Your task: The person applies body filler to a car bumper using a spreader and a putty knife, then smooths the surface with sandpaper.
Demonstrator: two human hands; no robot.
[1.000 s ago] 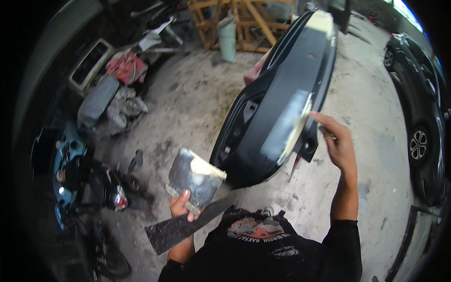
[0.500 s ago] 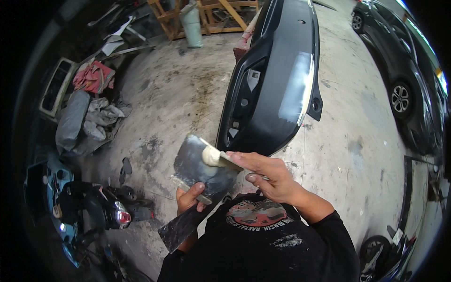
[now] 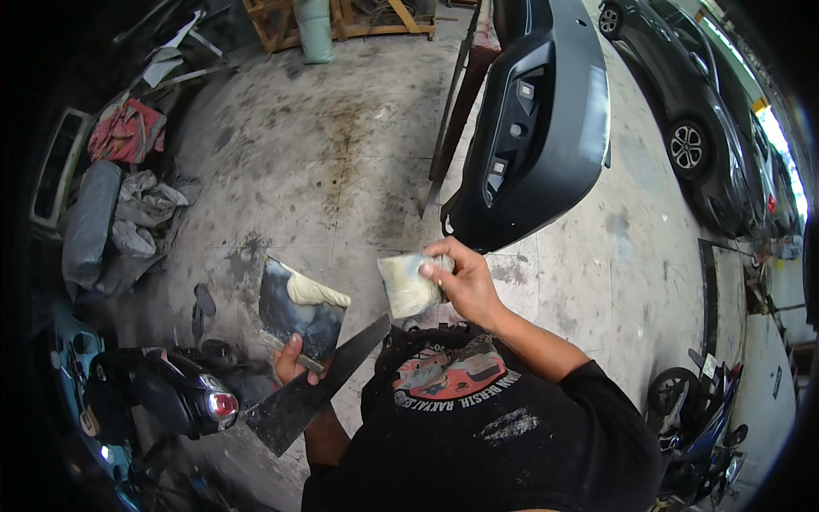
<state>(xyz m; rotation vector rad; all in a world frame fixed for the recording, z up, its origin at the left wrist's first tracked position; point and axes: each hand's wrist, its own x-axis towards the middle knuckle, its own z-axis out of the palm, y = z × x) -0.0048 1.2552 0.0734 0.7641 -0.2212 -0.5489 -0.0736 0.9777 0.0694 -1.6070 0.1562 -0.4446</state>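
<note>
My left hand (image 3: 294,360) grips a dark, smeared putty board (image 3: 294,320) by its near edge, thumb on top. A thick ridge of cream-coloured putty (image 3: 316,292) lies along the board's far right edge. Across my left forearm is a long dark flat strip (image 3: 320,388); how it is held is hidden. My right hand (image 3: 465,277) pinches a flat spreader (image 3: 408,286), its face coated in cream putty, apart from the board and to its right. Beyond my hands a black car bumper (image 3: 533,183) with a grey patch on its right side rests on a stand (image 3: 465,111).
A dark car (image 3: 682,111) is parked at the right. Motorbikes stand at the lower left (image 3: 171,388) and lower right (image 3: 699,418). Grey covered bundles (image 3: 94,222), a red cloth (image 3: 128,132) and sandals (image 3: 202,309) lie left. A wooden frame (image 3: 358,21) stands at the back.
My right hand has lifted the spreader off the board and moved right, its putty-coated face now visible. The board has shifted left. The view has turned, so the bumper sits farther right.
</note>
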